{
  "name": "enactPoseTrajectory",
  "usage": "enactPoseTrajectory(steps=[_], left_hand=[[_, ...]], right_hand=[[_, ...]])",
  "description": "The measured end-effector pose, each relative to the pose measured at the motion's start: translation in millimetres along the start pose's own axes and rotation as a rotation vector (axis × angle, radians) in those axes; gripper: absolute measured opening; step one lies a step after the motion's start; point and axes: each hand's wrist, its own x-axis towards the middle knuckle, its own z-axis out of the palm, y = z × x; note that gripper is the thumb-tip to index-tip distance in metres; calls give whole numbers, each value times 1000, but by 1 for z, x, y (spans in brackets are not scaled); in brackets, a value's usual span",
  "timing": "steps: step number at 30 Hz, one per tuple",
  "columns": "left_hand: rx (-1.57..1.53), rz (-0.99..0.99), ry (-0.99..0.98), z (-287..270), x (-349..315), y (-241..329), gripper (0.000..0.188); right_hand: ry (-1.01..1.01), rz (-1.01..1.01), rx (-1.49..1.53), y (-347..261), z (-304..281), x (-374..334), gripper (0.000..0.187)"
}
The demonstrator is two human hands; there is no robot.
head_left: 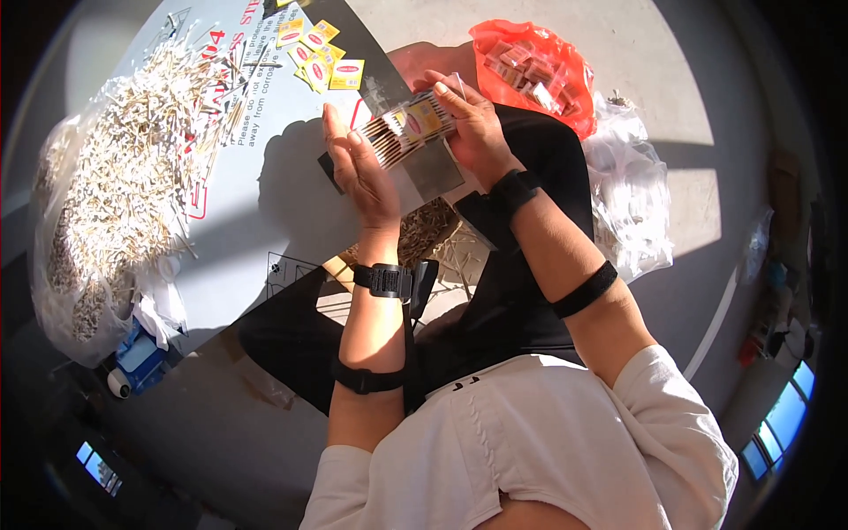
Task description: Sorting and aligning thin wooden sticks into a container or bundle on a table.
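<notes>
So, 2 bare hands are up at 12 o'clock, with 1 clear packet of cotton sticks between them. The packet is tilted, and its end at 2 o'clock is higher than its end at 8 o'clock. Brown sticks show through it, and so does a yellow and red card.

The right hand holds the packet's 2 o'clock end, with its fingers bent around it. The left hand is at the 8 o'clock end, with its fingers almost straight. I cannot tell if it grips the packet or just pushes on it. A flat gray piece shows at 5 o'clock from the packet.

On the gray tabletop, a big pile of loose cotton sticks lies between 9 and 10 o'clock, with a clear bag around its lower side. Little yellow cards lie in a loose bunch at 11 o'clock.

At 1 o'clock, a red bag sits open with small packs in it. White see-through bags are between 2 and 3 o'clock. A blue thing is at 8 o'clock. Each wrist has 1 black strap.
</notes>
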Motion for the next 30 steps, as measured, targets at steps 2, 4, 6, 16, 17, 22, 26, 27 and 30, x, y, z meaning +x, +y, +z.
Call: enactPoseTrajectory(steps=[2, 4, 6, 16, 17, 22, 26, 27, 30], left_hand=[[-114, -40, 18, 7, 1, 1, 65], [-188, -35, 34, 11, 3, 0, 71], [-213, -22, 18, 13, 5, -4, 67], [-323, -10, 36, 38, 10, -10, 68], [-408, -19, 63, 40, 10, -9, 69], [-364, 7, 172, 40, 7, -8, 72], [-345, -19, 128, 38, 7, -5, 72], [-341, -30, 106, 38, 6, -5, 72], [-328, -14, 96, 38, 7, -5, 70]], right_hand=[[-125, -163, -107, 4, 1, 0, 30], [-106, -166, -117, 5, 0, -3, 26], [-133, -243, -238, 5, 3, -5, 27], [-134, -207, -239, 7, 5, -6, 29], [-133, -211, -238, 5, 3, -5, 29], [-54, 53, 174, 4, -5, -3, 31], [17, 83, 33, 5, -4, -3, 30], [33, 26, -22, 8, -3, -4, 30], [72, -61, -135, 12, 4, -6, 28]])
